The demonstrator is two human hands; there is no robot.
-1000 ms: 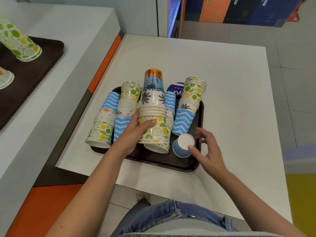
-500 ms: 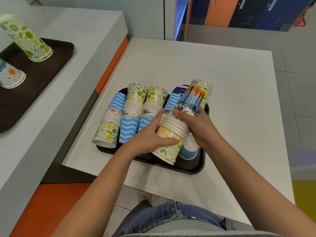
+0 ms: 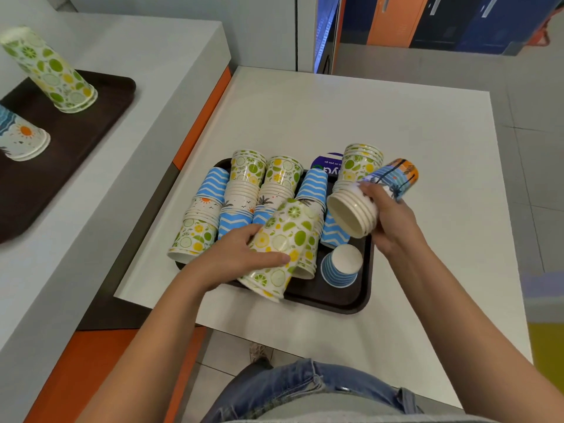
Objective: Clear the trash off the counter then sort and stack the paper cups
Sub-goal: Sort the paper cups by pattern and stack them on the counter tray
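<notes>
The head-worn camera looks steeply down and forward, close over the tray on the table.

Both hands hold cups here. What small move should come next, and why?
Probably carry the lime-print cups in the left hand to the matching stack on the side tray; the right hand holds the sunset-print stack apart from them.

The lime-print cups at centre and the palm-print cups at right were thin paper, printed matt outside and plain white inside. The tray under them was dark brown plastic with a dull finish. The counter looked like smooth, matt white laminate. The jeans at bottom centre were faded denim cloth.
</notes>
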